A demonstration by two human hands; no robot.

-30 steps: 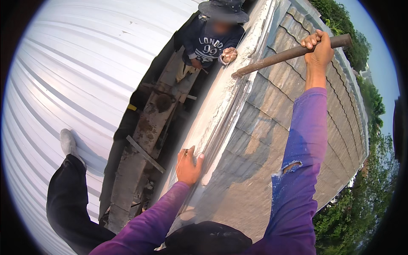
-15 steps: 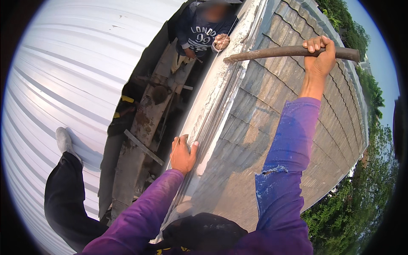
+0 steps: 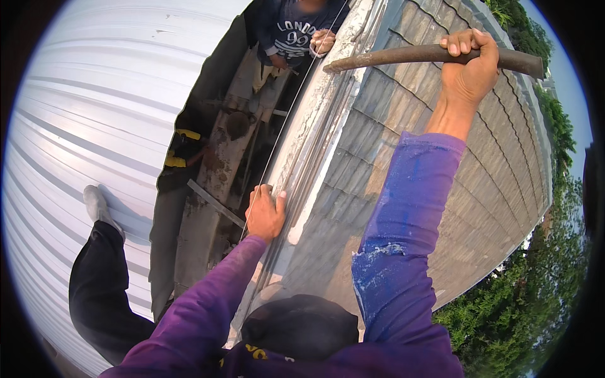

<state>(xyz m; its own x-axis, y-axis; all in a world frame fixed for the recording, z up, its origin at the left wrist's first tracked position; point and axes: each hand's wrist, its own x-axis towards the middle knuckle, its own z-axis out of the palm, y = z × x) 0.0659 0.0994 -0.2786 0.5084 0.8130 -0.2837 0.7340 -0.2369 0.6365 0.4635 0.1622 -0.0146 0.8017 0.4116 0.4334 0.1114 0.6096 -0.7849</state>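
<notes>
My right hand [image 3: 469,63] is closed around a thick, curved brown stick [image 3: 384,58], raised over the tiled roof on the right. The stick's left end lies over the pale wall top [image 3: 315,116]. My left hand [image 3: 265,213] rests on the edge of that wall top, its fingers curled at a thin string [image 3: 291,110]. The string runs up along the edge toward a co-worker's hand [image 3: 322,42]. How my left fingertips grip it is partly hidden.
White corrugated metal roofing [image 3: 101,107] lies left, with my foot [image 3: 97,205] on it. A deep gap holds planks [image 3: 214,157], a metal strip [image 3: 214,203], the co-worker [image 3: 296,31] and another person's yellow-marked clothing [image 3: 176,161]. Roof tiles [image 3: 403,164] slope right toward trees [image 3: 504,315].
My view has shifted slightly. My right hand and the stick sit a little higher in view. My left hand stays at the wall edge, and the string shows more plainly.
</notes>
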